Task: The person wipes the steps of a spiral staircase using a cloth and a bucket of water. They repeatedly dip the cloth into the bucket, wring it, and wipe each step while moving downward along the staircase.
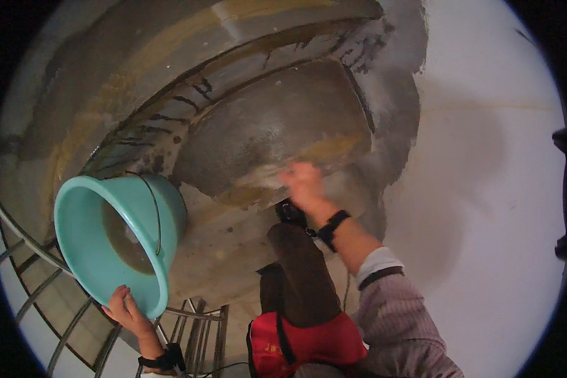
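Observation:
A pale turquoise plastic bucket leans toward me at the left, and its thin wire handle hangs against the outer side. Murky water with a pale lump in it lies inside. My left hand grips the near rim of the bucket, fingers hooked over the edge. My right hand is blurred above the front edge of a wet concrete step. Its fingers look curled; whether they hold anything is unclear. A pale, wet smear shows on the step beside that hand.
More concrete stairs curve upward at the back, with dark drips on the riser. A metal railing runs along the left. The white wall has a grey band at its base. My dark shoe stands below the right hand.

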### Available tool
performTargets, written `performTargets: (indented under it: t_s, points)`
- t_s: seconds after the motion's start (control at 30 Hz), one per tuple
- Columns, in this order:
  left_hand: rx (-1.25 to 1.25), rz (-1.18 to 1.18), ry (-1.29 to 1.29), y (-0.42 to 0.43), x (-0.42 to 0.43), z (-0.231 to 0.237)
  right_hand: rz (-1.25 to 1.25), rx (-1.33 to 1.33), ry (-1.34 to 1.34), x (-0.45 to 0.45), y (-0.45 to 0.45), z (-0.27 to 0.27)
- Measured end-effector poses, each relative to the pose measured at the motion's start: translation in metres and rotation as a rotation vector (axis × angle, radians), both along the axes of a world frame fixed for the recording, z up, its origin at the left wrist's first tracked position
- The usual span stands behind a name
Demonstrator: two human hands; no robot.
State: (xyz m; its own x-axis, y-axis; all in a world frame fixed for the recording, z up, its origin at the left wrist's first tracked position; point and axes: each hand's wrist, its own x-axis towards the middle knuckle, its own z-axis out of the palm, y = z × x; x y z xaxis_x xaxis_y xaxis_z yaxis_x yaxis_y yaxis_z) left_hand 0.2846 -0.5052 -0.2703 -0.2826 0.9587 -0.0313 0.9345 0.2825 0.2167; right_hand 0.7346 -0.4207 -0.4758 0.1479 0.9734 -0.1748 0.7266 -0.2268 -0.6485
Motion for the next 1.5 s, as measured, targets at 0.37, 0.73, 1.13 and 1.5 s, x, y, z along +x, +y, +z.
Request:
performTargets:
  t_s: [0.37,0.73,1.13,1.5]
  points:
    - [-0.037,-0.016,-0.032,0.008,0.010,0.009,-0.466,0.082,-0.146,0.156,0.192,-0.005]
    - [0.051,-0.032,-0.053,0.008,0.005,0.012,-0.159,0.083,-0.584,-0.100,0.194,-0.035]
    - [0.570,0.676,-0.624,-0.005,-0.033,-0.010,0.157,0.225,0.243,-0.207,0.137,0.078]
    - [0.352,0.744,-0.937,-0.033,-0.072,-0.041,0.418,0.002,0.420,-0.258,0.106,0.197]
